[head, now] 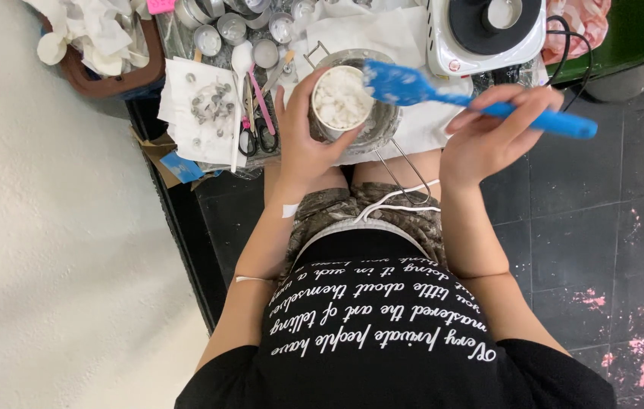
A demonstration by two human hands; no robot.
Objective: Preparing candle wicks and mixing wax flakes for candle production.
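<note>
In the upper middle of the frame the left hand (303,136) wraps around a white cup (337,98) filled with white flakes, held over a metal pot (382,121). The right hand (489,132) grips the handle of a blue spatula (443,95), whose blade lies at the right rim of the cup. At the top right stands a white hot plate (485,30). To the left, scissors (257,136) and small metal pieces lie on white paper (201,110).
</note>
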